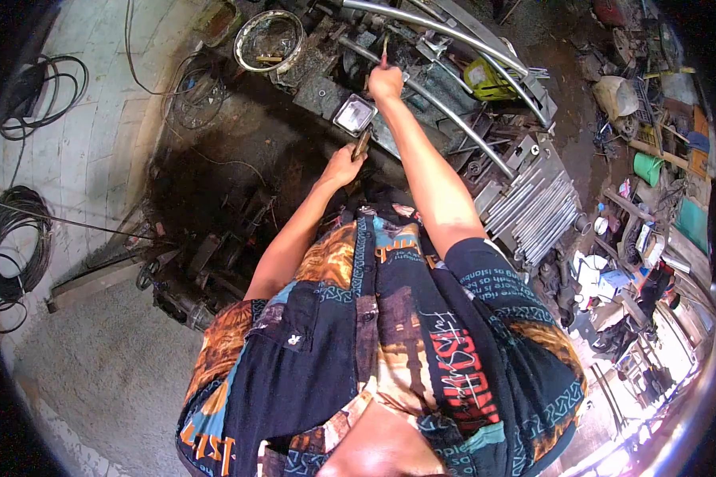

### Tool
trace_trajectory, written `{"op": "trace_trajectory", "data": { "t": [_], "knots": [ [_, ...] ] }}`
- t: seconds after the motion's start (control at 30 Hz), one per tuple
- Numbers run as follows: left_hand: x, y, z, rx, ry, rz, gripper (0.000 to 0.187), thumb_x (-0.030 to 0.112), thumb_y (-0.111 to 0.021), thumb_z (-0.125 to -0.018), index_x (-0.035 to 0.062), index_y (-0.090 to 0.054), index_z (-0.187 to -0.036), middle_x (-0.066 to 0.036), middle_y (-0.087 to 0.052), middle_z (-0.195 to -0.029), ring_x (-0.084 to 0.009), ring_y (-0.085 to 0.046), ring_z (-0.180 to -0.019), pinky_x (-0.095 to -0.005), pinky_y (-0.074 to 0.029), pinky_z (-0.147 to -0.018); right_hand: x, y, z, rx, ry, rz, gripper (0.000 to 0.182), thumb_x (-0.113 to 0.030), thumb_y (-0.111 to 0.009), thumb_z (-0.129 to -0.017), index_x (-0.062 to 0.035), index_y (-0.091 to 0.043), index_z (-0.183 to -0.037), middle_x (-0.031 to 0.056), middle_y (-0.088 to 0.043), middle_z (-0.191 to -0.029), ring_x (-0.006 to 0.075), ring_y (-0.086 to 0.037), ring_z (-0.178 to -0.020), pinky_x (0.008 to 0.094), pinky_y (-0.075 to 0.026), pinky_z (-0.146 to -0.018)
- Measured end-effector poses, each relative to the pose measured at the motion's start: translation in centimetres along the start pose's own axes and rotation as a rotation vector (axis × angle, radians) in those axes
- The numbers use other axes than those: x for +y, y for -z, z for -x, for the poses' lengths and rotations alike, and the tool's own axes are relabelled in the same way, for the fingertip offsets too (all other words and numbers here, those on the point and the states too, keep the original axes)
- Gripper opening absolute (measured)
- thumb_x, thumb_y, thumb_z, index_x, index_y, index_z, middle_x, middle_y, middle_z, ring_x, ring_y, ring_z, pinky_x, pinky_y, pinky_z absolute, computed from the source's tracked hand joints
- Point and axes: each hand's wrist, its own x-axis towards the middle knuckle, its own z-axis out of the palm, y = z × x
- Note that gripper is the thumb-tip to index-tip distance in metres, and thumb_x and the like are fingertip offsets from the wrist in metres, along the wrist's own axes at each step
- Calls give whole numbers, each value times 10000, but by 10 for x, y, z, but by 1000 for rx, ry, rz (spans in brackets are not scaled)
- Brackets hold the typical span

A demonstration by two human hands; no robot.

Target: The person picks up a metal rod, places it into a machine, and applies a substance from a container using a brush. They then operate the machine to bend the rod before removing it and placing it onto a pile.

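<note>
My right hand (386,82) reaches over the workbench, its fingers closed around a slim red-handled tool (384,60) that points away from me. That tool's far end overlaps a long bent metal tube (445,110) and dark clutter. Lower and to the left, my left hand (343,166) is closed on a short brown, wood-like piece (362,145); I cannot tell its kind. Just beyond that piece, a small square pale-rimmed container (354,114) sits at the bench edge, between my two hands.
A round pale-rimmed basin (269,40) stands at the back left. Curved metal tubes (441,30) cross the far side near a yellow-green object (489,79). Stacked metal rods (535,208) lie at right. Coiled black cable (17,242) hangs on the left wall.
</note>
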Motion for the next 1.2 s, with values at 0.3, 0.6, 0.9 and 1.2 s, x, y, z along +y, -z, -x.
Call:
{"op": "trace_trajectory", "data": {
  "t": [0.3, 0.6, 0.9, 1.2],
  "knots": [
    [-3, -5, -3, 23, -49, 37, 366, 299, -613, -906, -6, -587, -1105, -254, -641, -916, -379, -639, -853, -428, -476, -778, -15, 9, -18, -22, 78, 136, 333, -192, -553, -838, 76, -672, -995, 298, -652, -1056, 414, -631, -1044, 459, -498, -902],
    [-7, -7, -4, 34, -28, 31, 365, 306, -622, -906, -10, -589, -1086, -222, -628, -840, -347, -615, -764, -421, -472, -722, 0, 41, -11, -21, 425, 388, 365, -242, -547, -834, 90, -681, -907, 341, -641, -968, 459, -633, -987, 499, -496, -881],
    [-4, -6, -4, 37, -18, 51, 359, 299, -623, -899, 5, -598, -1103, -237, -630, -915, -373, -599, -873, -437, -474, -777, -28, 46, -23, -55, 480, 522, 268, -106, -545, -792, 78, -697, -912, 348, -636, -1006, 464, -630, -1003, 459, -508, -915],
    [0, -8, -5, -8, 45, 43, 361, 301, -620, -894, 24, -603, -1126, -277, -644, -1013, -440, -603, -1020, -463, -480, -853, -48, 40, -19, -93, 537, 534, 266, -65, -539, -810, 81, -689, -973, 365, -609, -1069, 464, -617, -1035, 468, -511, -913]
  ]
}}
